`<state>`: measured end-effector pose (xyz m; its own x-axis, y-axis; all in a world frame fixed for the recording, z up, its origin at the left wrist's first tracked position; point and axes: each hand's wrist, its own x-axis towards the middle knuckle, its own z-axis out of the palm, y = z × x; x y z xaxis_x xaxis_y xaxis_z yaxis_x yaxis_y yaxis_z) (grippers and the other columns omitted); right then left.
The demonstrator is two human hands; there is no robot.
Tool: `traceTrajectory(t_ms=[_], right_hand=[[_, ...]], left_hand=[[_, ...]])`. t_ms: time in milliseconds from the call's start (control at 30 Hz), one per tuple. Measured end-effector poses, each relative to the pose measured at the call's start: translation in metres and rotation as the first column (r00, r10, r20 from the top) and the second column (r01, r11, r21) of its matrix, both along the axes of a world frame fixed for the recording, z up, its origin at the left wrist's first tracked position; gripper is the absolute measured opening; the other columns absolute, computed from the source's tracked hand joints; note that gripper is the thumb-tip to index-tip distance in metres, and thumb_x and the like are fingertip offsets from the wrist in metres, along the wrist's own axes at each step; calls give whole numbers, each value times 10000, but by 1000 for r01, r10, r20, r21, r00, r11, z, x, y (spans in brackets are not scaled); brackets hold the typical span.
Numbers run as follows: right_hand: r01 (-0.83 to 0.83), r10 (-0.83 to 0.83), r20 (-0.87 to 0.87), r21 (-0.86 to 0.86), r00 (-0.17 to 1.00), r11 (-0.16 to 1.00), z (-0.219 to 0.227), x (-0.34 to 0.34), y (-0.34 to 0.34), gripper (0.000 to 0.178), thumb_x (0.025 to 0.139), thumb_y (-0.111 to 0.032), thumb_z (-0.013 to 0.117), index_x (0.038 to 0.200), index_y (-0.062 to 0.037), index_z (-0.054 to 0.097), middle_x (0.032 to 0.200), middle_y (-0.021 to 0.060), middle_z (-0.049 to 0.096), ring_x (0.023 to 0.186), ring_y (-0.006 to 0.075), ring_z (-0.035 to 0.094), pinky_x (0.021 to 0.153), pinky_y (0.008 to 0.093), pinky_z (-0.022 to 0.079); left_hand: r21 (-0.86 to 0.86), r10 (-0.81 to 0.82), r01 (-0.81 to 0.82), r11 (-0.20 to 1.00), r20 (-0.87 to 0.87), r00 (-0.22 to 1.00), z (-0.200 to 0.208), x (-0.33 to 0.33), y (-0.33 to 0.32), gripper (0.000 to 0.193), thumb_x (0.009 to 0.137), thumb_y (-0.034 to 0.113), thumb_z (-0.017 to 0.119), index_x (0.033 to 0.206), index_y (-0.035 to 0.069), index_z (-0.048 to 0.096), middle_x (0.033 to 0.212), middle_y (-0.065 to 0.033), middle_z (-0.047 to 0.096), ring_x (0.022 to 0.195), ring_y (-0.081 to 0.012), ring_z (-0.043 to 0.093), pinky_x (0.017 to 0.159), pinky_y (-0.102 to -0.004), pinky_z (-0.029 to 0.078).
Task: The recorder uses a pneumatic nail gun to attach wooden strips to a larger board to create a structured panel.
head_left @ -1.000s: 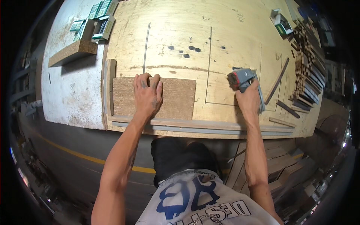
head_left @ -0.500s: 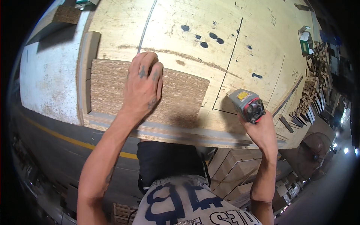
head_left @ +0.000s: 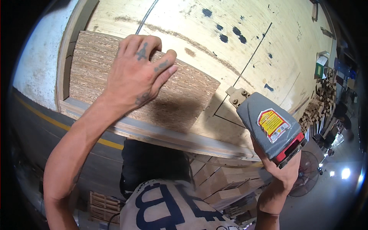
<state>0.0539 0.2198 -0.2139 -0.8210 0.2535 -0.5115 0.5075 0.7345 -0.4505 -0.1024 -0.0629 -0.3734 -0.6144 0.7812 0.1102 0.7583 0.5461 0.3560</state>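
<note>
On the tabletop lies a rectangular particle board (head_left: pixel 188 90), its left end by a raised wooden strip. My left hand (head_left: pixel 134 74) presses on it, with bent fingers hooked over the far edge and the thumb out to the right. To the right of the board, my right hand (head_left: pixel 285 168) is wrapped round the handle of a grey and red nail gun (head_left: pixel 264 120). The gun is lifted over the table's front right part, its metal nose pointing far left, apart from the board. The gun's body hides most of my right fingers.
The pale plywood tabletop (head_left: pixel 184 28) has dark ink blots and drawn lines. Wooden strips edge it at the left (head_left: pixel 66 69) and along the front. Stacked wood offcuts (head_left: pixel 320 101) and a small green and white box (head_left: pixel 321 67) sit at the right. Cartons (head_left: pixel 226 184) stand below.
The nail gun has come up nearer in my right hand, and its nose and side now show. My left hand stays on the board. The whole view has shifted and tilted.
</note>
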Motion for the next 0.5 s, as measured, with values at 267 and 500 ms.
traceTrajectory(t_ms=[267, 500], right_hand=[[258, -307, 273, 202, 912, 945, -36, 16, 12, 599, 769, -220, 846, 1218, 41, 548, 1086, 190, 612, 1009, 325, 614, 929, 425, 485], [266, -276, 44, 158, 960, 951, -74, 54, 35, 508, 877, -278, 774, 1241, 48, 635, 1125, 148, 708, 993, 236, 651, 918, 380, 493]], left_hand=[[-121, -41, 50, 991, 77, 996, -2, 9, -8, 632, 966, 541, 585, 1397, 79, 557, 1319, -216, 553, 1320, -363, 475, 1218, -564, 259], [49, -109, 104, 993, 120, 987, 5, 4, -16, 626, 986, 507, 574, 1377, 19, 549, 1283, -225, 564, 1279, -380, 497, 1180, -564, 285]])
